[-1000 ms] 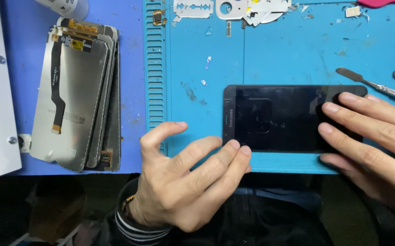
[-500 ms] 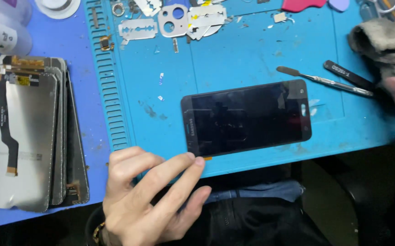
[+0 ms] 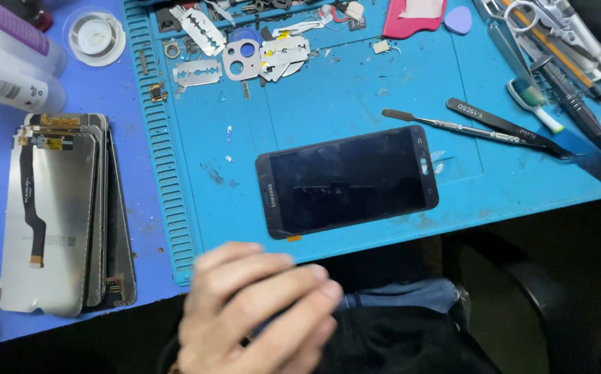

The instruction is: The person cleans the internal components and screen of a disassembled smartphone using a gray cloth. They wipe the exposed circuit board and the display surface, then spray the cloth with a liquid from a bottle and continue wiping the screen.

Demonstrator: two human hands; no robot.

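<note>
- I see my left hand [image 3: 259,308] at the near edge of the blue work mat [image 3: 356,104], fingers loosely curled and blurred, holding nothing; it sits just below the mat's front lip, close to the phone but not touching it.
- My right hand is out of the picture, so I cannot say whether it is open or closed.
- The dark phone [image 3: 347,180] lies flat, screen up, slightly tilted, near the front of the mat and free of both hands. I judge that spot keeps it within easy reach and on a soft surface.
- A metal spudger [image 3: 446,125] and black tweezers [image 3: 501,126] lie just beyond the phone's right end, handy for the right side.
- Razor blades [image 3: 200,69] and small metal parts are scattered along the mat's far edge, well apart from the phone, likely parked out of the way.
- A stack of display panels [image 3: 58,215] with ribbon cables rests off the mat to the left, face down, apparently set aside.
</note>
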